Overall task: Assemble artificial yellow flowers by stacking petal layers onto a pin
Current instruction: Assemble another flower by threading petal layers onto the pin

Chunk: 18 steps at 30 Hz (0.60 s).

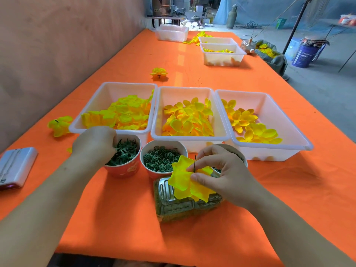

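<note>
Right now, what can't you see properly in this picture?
Head view:
Left hand: fingers buried in the green calyx cup, grip unknown.
Third cup: mostly hidden behind the right hand.
Pin: lower end covered by the yellow petal layers.
White device: cut off by the left edge.

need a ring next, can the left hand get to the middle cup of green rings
Probably yes: the left hand is at the cup of spiky green pieces, right beside the ring cup, whose top is uncovered. The petals held by the right hand overlap only its near edge.
</note>
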Each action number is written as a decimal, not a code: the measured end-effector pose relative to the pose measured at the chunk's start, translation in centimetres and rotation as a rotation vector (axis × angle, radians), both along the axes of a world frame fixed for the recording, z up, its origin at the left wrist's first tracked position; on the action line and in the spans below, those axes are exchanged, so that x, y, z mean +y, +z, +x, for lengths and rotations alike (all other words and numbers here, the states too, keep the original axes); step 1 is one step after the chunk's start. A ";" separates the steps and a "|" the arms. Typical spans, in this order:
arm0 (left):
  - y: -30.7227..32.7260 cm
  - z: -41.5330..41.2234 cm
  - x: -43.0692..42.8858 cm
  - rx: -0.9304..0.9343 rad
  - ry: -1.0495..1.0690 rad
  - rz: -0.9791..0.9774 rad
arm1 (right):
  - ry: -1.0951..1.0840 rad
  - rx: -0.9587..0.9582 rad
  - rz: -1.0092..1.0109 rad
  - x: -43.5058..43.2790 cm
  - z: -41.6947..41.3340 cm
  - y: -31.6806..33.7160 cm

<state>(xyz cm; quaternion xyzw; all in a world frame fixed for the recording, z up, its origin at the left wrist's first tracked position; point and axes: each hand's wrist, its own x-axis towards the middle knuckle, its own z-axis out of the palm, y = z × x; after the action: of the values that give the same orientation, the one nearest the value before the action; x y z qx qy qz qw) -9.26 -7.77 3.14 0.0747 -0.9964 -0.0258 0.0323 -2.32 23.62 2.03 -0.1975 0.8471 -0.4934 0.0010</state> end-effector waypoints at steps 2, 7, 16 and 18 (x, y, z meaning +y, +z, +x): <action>-0.3 -0.2 0.2 -0.095 0.001 -0.043 | 0.000 0.005 0.009 0.0 -0.1 0.0; -1.5 -0.1 0.8 0.005 0.006 -0.029 | -0.010 0.036 0.019 0.0 0.1 0.1; -1.2 0.4 -0.2 0.094 0.002 0.256 | -0.011 0.010 0.000 0.0 0.1 0.1; -0.9 0.6 -0.5 0.080 -0.009 0.369 | -0.014 0.025 -0.003 0.0 0.2 0.0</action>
<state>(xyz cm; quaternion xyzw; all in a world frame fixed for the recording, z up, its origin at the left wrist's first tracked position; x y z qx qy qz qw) -8.64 -8.23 2.22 0.0738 -0.9729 -0.2114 0.0574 -2.15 23.58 2.08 -0.1977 0.8477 -0.4922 -0.0132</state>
